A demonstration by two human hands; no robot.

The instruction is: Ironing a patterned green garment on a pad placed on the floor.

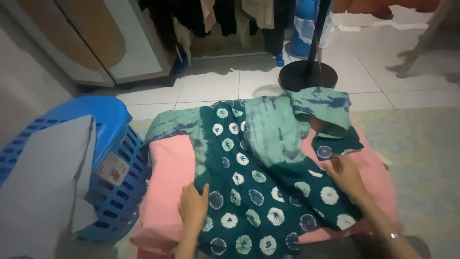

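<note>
A dark green garment [258,187] with pale round tie-dye spots and a lighter green part lies spread over a pink cloth [167,187] on the floor. My left hand [194,206] rests flat on the garment's near left edge, fingers together. Over at the garment's right side, my right hand [346,175] presses down, fingers pinching or smoothing the fabric near a folded sleeve [330,129]. A bracelet shows on my right wrist [392,235].
A blue plastic laundry basket [115,158] holding grey cloth [48,182] stands at the left. A fan stand's black round base [307,75] sits on white tiles beyond the garment. Clothes hang at the back; a cabinet [96,43] stands back left. A pale rug [421,158] lies right.
</note>
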